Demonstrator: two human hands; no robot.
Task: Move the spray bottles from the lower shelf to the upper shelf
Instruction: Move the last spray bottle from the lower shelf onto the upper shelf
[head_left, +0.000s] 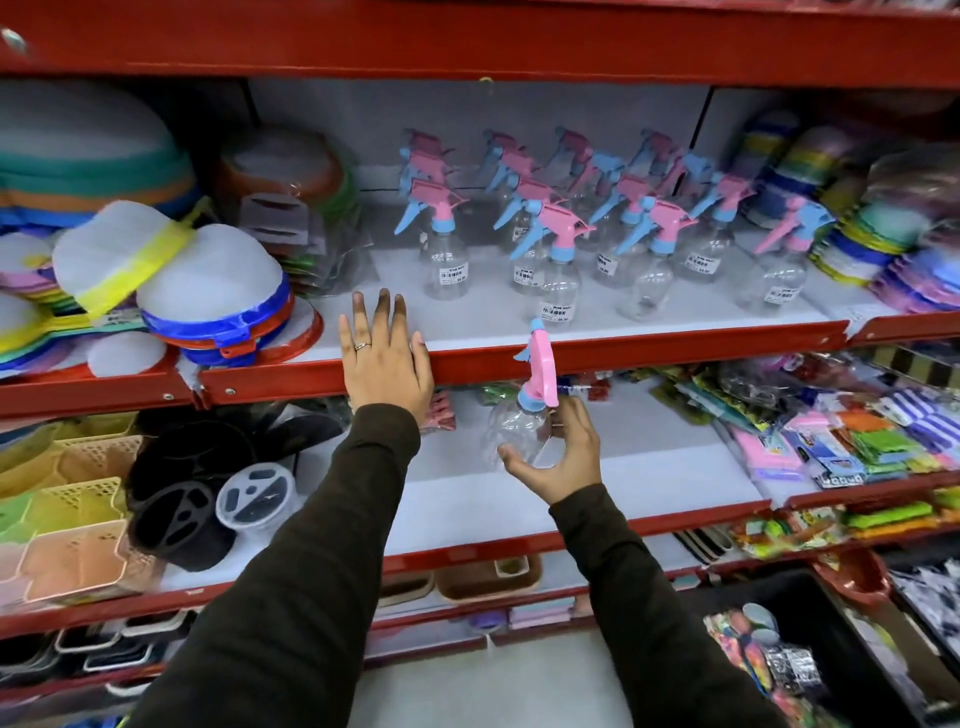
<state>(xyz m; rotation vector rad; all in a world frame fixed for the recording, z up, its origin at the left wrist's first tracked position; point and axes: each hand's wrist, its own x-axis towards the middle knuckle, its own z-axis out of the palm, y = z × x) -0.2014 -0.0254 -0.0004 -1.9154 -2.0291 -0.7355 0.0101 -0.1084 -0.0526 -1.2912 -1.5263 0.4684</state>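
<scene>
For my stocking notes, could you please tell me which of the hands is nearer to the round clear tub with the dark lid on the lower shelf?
Left. The left hand rests on the shelf edge above the tub; the right hand holds a spray bottle farther right.

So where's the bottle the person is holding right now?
In the head view, the held spray bottle is in the right hand, right of centre, just under the upper shelf's red edge, with the left hand resting on that edge.
</scene>
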